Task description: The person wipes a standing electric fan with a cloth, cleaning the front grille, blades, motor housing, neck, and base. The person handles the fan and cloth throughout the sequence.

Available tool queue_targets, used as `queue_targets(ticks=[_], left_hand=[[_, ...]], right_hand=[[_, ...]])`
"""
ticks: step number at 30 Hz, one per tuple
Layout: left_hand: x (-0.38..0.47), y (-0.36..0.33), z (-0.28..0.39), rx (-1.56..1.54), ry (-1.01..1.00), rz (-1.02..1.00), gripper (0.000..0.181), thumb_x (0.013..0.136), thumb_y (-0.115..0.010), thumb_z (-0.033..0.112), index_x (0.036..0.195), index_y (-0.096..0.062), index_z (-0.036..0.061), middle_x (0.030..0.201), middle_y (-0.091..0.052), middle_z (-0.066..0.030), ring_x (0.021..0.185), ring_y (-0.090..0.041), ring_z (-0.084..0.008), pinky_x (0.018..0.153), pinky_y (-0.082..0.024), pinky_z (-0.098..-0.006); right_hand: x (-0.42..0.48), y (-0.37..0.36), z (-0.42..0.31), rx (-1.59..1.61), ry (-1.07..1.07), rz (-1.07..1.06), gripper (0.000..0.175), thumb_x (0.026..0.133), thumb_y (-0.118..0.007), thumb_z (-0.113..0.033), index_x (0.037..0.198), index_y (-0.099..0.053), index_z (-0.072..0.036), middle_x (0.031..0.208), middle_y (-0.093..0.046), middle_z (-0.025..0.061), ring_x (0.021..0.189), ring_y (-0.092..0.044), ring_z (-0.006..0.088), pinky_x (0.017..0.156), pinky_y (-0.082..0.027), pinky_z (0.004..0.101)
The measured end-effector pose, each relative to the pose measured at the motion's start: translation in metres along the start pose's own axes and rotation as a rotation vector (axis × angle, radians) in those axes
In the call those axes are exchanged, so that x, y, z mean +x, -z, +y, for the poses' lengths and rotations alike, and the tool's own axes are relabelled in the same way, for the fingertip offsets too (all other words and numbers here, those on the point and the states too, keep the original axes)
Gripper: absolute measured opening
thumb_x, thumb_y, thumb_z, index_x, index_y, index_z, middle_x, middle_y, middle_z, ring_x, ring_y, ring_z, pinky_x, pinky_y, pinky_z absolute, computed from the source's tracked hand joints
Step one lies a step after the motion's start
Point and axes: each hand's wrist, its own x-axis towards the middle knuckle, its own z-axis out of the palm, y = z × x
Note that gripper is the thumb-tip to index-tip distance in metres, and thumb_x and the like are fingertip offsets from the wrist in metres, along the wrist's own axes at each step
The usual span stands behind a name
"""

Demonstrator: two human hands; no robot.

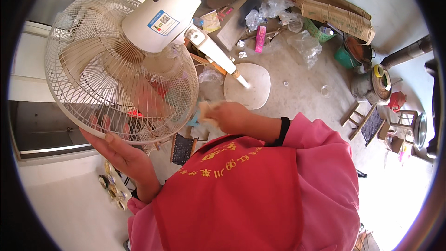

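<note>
A white pedestal fan stands before me, its wire guard (pixel 122 73) large at the left. Behind the blades sits its motor housing (pixel 158 17), which bears a sticker with writing. A slanting pole (pixel 216 54) runs down to the rounded base (pixel 256 92) on the floor. My left hand (pixel 127 158) grips the guard's lower rim, thumb on the near side and fingers seen through the wires. By the guard's right edge, my right hand (pixel 231 116) pinches a pale, blurred cloth or wipe (pixel 207 113). Whether the cloth touches the guard I cannot tell.
Plastic bags (pixel 271 7), a pink box (pixel 260 39) and a flattened cardboard box (pixel 336 15) lie at the back. On the right are a metal stove (pixel 371 89) and a small woven-seat chair (pixel 371 125). Another woven seat (pixel 183 149) is below the guard.
</note>
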Motion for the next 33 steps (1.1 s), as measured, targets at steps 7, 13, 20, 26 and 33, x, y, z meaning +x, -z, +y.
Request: queue_targets(ticks=[7,13,20,26,33], left_hand=[[-0.002,0.002,-0.009,0.013,-0.083,-0.015,0.06,0.114,-0.031,0.03,0.164,-0.017,0.0005,0.158,-0.038,-0.0252,0.136,-0.052,-0.035,0.098,-0.055,-0.0393],[-0.001,0.001,0.0,0.021,-0.084,-0.031,0.06,0.114,-0.03,0.032,0.164,-0.017,0.0003,0.158,-0.037,-0.0257,0.137,-0.051,-0.0357,0.102,-0.053,-0.0421],[-0.003,0.003,0.002,-0.096,0.022,-0.042,0.065,0.114,-0.033,0.035,0.164,-0.014,-0.0001,0.162,-0.03,-0.0281,0.144,-0.045,-0.0354,0.109,-0.048,-0.0411],[-0.004,0.003,-0.001,-0.074,-0.107,-0.074,0.063,0.114,-0.035,0.028,0.163,-0.013,-0.005,0.164,-0.026,-0.0287,0.15,-0.036,-0.0367,0.121,-0.033,-0.044],[0.0,0.002,0.003,-0.059,-0.067,-0.044,0.063,0.114,-0.035,0.027,0.162,-0.014,-0.0073,0.163,-0.028,-0.0295,0.148,-0.039,-0.0364,0.12,-0.034,-0.044]], right_hand=[[0.021,0.046,0.025,0.327,-0.143,0.729,0.046,0.088,-0.06,-0.002,0.132,-0.069,-0.012,0.121,-0.072,0.018,0.109,-0.069,0.0378,0.095,-0.054,0.0427],[0.06,0.04,-0.017,0.425,0.153,0.692,0.059,0.082,-0.059,0.008,0.138,-0.064,-0.01,0.13,-0.068,0.0199,0.121,-0.064,0.0409,0.098,-0.053,0.0436],[0.003,0.019,-0.003,0.375,0.204,0.435,0.05,0.08,-0.067,0.004,0.128,-0.069,-0.008,0.125,-0.07,0.0174,0.113,-0.067,0.0392,0.091,-0.055,0.0459],[0.042,0.065,-0.049,0.479,0.346,0.907,0.03,0.092,-0.072,-0.006,0.122,-0.071,-0.007,0.115,-0.073,0.0144,0.102,-0.07,0.038,0.084,-0.057,0.042],[0.027,0.049,-0.055,0.33,0.492,0.691,0.034,0.085,-0.073,-0.003,0.119,-0.073,-0.009,0.112,-0.073,0.0126,0.101,-0.068,0.0363,0.088,-0.056,0.0427]])
